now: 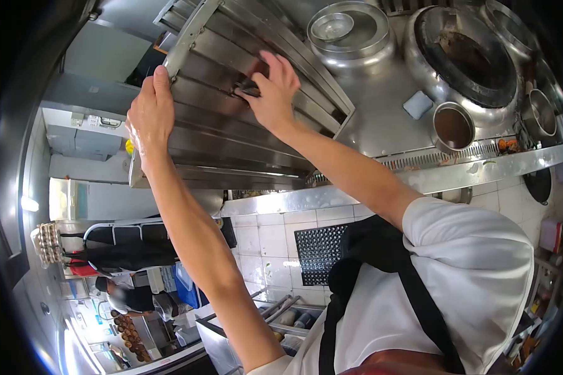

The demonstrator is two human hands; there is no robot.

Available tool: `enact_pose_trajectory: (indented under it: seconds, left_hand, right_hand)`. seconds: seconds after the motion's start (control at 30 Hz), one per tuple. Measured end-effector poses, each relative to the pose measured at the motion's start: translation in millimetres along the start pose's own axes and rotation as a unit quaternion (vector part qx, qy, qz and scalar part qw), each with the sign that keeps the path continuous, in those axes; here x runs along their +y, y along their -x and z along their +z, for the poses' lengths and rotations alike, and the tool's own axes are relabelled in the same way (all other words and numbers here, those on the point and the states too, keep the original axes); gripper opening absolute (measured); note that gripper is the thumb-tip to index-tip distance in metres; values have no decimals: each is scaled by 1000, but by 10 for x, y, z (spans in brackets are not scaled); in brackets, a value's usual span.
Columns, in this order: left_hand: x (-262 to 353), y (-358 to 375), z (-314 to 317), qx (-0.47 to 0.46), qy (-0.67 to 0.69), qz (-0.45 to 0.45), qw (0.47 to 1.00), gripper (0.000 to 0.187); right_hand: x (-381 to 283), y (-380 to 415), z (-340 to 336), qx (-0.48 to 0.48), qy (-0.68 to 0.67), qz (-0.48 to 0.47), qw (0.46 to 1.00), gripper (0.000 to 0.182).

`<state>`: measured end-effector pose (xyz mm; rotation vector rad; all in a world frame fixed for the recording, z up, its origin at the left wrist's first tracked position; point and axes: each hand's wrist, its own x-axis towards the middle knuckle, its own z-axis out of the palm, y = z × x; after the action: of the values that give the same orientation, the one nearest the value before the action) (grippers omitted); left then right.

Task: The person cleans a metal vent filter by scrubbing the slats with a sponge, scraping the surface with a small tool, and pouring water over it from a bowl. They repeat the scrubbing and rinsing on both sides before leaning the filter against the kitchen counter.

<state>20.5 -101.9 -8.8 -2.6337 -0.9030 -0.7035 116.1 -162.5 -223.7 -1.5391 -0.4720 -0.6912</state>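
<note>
A large slatted metal hood filter (206, 125) stands tilted over the steel counter, its long slats running across the panel. My left hand (151, 112), wet around the wrist, grips the filter's outer edge, with the thumb on top and the fingers wrapped behind the frame. My right hand (274, 90) is at the middle of the slatted face, thumb and fingers curled around a small dark piece (249, 87) against the slats. I cannot tell whether that piece is a scrubber or a handle of the filter.
Right of the filter are a lidded steel pot (350, 53), a wok burner (469, 56), a pale blue sponge (418, 104) and a metal container of brown liquid (453, 127). A black mat (319, 256) lies on the tiled floor. Another person (131, 297) stands farther off at lower left.
</note>
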Motion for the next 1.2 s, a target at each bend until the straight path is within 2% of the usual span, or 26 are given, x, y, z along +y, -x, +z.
enact_pose_trajectory:
  seconds: [0.07,0.17,0.2,0.23,0.27,0.3,0.33,0.37,0.4,0.47,0.5,0.53,0.6,0.63,0.67,0.73,0.8,0.87,0.9,0.93,0.97,1.0,1.03,1.07,1.13,1.2]
  left_hand:
    - [-62,-35,89,11,-3,6,1000,60]
    - [-434,-209,374,171,-84,230,954,38]
    - [-411,-163,332,153,-73,222,960,34]
    - [-320,-99,200,86,-102,175,975,34]
    - [-273,-36,81,52,-92,127,986,37]
    - [-290,-23,53,42,-85,151,984,45]
    - [-224,48,-106,-12,-4,15,1000,56]
    - [-286,58,-89,0,21,26,999,65]
    - [-278,97,-82,33,41,20,998,63]
    - [-254,214,-233,30,65,3,997,59]
    - [-296,166,-158,56,87,10,995,57]
    - [-280,205,-50,64,133,17,989,56]
    - [-279,257,-40,25,152,-16,988,55]
    - [-291,196,-78,9,150,-15,988,55]
    - [-313,204,-100,10,147,-22,989,55]
    - [-223,170,-12,52,95,7,994,57]
    - [-179,235,-113,78,80,15,994,58]
    - [-58,284,-282,-15,67,-3,998,58]
    - [-44,281,-229,6,71,-8,997,60]
    - [-8,253,-185,3,65,-14,998,60]
    - [-3,234,-183,-4,59,-31,998,61]
    - [5,213,-195,-10,54,-47,997,62]
    - [26,197,-215,-12,50,-49,998,62]
    - [49,198,-237,-16,45,-57,997,63]
    - [92,164,-246,-23,37,-62,997,63]
    - [87,163,-222,-13,19,-74,997,65]
  right_hand:
    - [-399,-422,51,17,-21,-23,999,33]
    - [-721,-772,296,38,-58,-87,994,38]
    - [-535,-643,337,64,-48,-121,989,45]
    - [-359,-464,269,56,-45,-149,986,51]
    - [-145,-230,192,-6,-6,-113,994,49]
    - [294,90,158,-33,-8,-119,992,47]
    - [601,377,-53,-86,19,-91,992,46]
    - [692,580,-459,-159,234,-170,944,51]
    - [1222,818,-706,-204,227,-146,941,57]
    - [2447,1245,-1386,-243,122,62,960,63]
    - [2950,1294,-1822,-330,325,40,885,61]
    - [2654,1189,-2114,-361,306,180,862,68]
    - [2393,971,-2299,-388,511,208,738,80]
    - [2658,768,-2282,-328,455,155,813,82]
    - [3033,500,-2217,-268,389,98,876,83]
    - [3476,-467,-1754,-194,273,-41,941,81]
    - [3699,-1403,-1199,-208,47,-18,977,79]
    - [3942,-1822,-681,-139,88,-26,986,82]
    - [4332,-1889,-385,-145,80,-20,986,82]
    - [4874,-1980,-45,-188,267,47,944,81]
    - [5154,-2011,228,-222,442,107,863,81]
    - [5137,-1978,388,-227,436,105,865,81]
    - [5039,-1912,482,-256,442,170,843,79]
    - [5275,-1854,575,-285,448,234,814,77]
    - [5730,-1795,682,-270,427,241,828,73]
    - [6127,-1833,687,-308,372,242,841,69]
